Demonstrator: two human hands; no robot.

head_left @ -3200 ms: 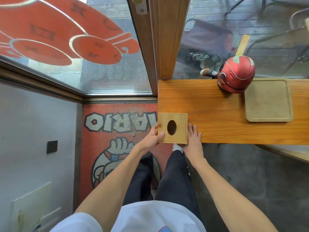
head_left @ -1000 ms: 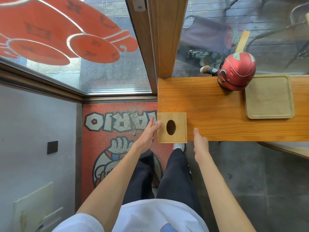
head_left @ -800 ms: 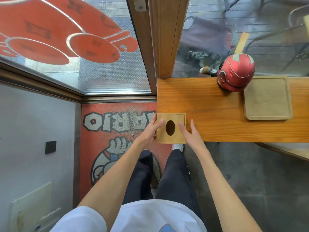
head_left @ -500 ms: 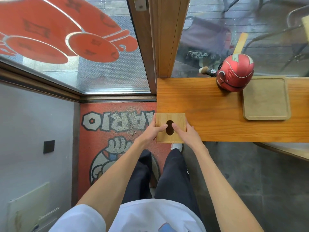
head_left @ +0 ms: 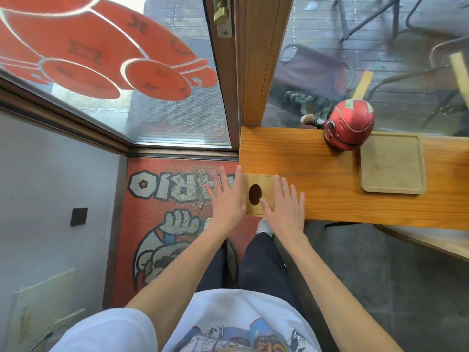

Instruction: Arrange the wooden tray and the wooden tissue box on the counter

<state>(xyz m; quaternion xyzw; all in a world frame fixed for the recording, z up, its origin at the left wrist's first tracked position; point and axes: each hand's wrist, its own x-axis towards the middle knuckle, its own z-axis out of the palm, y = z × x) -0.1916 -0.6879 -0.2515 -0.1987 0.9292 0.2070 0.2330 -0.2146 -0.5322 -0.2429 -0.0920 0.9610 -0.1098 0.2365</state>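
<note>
The wooden tissue box (head_left: 262, 182), square with an oval hole in its top, sits at the front left corner of the orange wooden counter (head_left: 304, 158). My left hand (head_left: 227, 199) is flat with fingers spread over the box's left edge. My right hand (head_left: 285, 207) is flat and spread over its right front part. Neither hand grips the box; I cannot tell whether they touch it. The pale wooden tray (head_left: 392, 163) lies flat on the counter far to the right, away from both hands.
A red helmet (head_left: 349, 125) stands at the counter's back edge, touching the tray's left rear corner. A window and a wooden frame post (head_left: 256, 59) rise behind the counter. A red printed doormat (head_left: 165, 199) lies on the floor to the left.
Both hands have let go of the tissue box and opened flat with spread fingers over its sides. The box stays at the counter's front left corner; the tray has not moved.
</note>
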